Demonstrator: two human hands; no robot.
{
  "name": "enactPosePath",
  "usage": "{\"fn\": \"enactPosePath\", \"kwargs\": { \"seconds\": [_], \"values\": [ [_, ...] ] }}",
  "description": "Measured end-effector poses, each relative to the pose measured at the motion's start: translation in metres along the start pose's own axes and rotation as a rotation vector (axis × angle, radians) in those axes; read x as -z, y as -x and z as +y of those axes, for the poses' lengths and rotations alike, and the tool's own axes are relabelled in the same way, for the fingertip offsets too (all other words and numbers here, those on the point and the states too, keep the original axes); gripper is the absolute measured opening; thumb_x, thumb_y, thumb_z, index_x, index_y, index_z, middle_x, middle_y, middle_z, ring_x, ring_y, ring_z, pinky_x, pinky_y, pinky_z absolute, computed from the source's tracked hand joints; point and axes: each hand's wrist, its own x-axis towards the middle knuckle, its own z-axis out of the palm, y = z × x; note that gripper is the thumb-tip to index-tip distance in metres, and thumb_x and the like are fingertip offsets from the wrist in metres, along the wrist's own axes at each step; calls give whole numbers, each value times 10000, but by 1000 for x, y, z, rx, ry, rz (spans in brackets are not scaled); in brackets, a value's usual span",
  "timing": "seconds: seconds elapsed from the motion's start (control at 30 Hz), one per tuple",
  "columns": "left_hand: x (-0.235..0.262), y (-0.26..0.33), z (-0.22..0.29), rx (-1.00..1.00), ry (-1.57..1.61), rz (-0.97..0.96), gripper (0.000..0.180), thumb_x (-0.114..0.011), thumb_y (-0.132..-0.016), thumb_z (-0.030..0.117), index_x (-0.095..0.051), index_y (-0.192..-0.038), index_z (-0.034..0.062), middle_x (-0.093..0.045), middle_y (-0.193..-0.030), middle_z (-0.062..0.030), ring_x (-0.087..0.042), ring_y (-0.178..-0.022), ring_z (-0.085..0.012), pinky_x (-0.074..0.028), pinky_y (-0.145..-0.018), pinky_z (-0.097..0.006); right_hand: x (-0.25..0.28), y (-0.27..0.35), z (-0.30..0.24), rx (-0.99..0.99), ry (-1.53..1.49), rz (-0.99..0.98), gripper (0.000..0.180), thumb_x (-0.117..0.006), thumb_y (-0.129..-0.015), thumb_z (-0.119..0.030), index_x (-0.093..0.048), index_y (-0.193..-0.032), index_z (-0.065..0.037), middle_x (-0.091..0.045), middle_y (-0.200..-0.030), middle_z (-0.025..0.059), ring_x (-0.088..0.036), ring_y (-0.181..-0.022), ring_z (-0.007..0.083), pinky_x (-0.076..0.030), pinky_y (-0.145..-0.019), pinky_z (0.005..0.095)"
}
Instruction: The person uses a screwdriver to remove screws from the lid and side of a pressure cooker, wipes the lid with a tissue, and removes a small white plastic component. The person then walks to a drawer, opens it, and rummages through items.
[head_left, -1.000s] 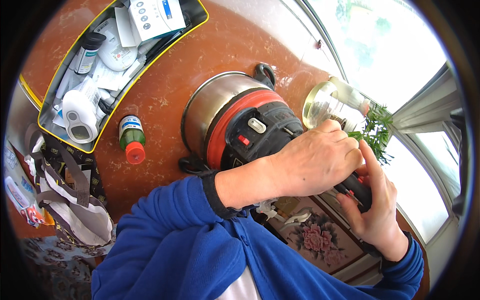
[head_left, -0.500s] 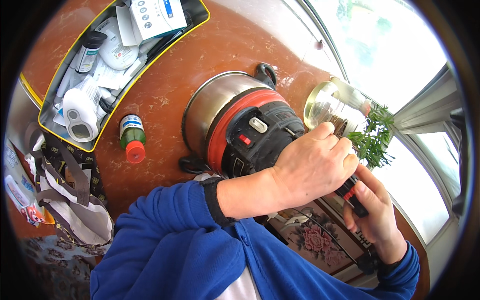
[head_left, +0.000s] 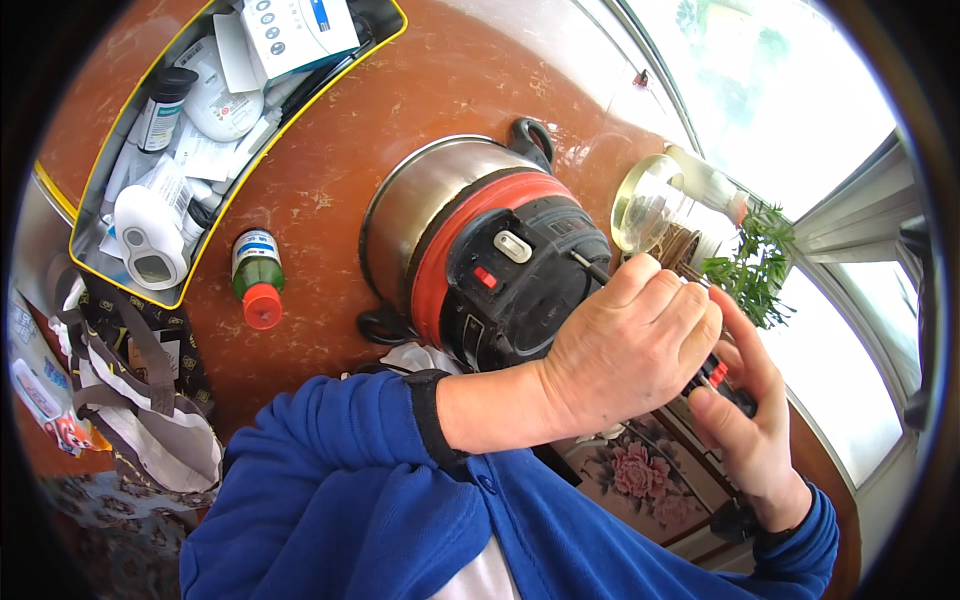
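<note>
An electric pot (head_left: 490, 260) lies tipped on the table, its steel body away from me and its black base with a red band toward my hands. The base carries a red switch (head_left: 485, 277) and a pale oval part (head_left: 513, 246). A thin metal shaft (head_left: 588, 266) shows in front of the base, lined up with a black-and-red handle (head_left: 738, 398); together they look like a screwdriver. My left hand (head_left: 635, 345) is closed around its middle, hiding that stretch. My right hand (head_left: 748, 415) holds the handle end between thumb and fingers.
A yellow-rimmed box (head_left: 240, 175) full of medical items stands at the far left. Nearer is a green bottle with a red cap (head_left: 262, 305). A cloth bag (head_left: 150, 410) sits at left. Glass jars (head_left: 645, 205) and a plant (head_left: 752, 255) stand right, by the window.
My right hand has shifted its grip on the handle, its fingers now higher and the thumb lower. My left hand stays closed nearly in place. The view has shifted slightly.
</note>
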Motion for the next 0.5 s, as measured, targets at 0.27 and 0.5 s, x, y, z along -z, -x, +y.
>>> {"fn": "enactPosePath", "kwargs": {
  "seconds": [0.27, 0.5],
  "values": [
    [-7, -5, -14, -75, 233, -41, 139, -634, -828, 177, -537, -888, 98, -551, -783, -46, -606, -699, -212, -461, -791, -365, -1, 6, 6, -265, -672, -90, 766, -620, -1022, -401, -312, -1574, 32, -686, -1049, 171, -544, -527, 140, -426, -483, 245],
    [1, -13, -22, -59, 381, -203, 132, -643, -836, 118, -538, -908, 82, -585, -839, -69, -622, -787, -261, -466, -809, -390, 12, -4, -3, 850, 1153, -28, 785, -850, -786, -222, -523, -1460, 13, -650, -1129, 213, -696, -764, 233, -575, -621, 347]
  ]
}}
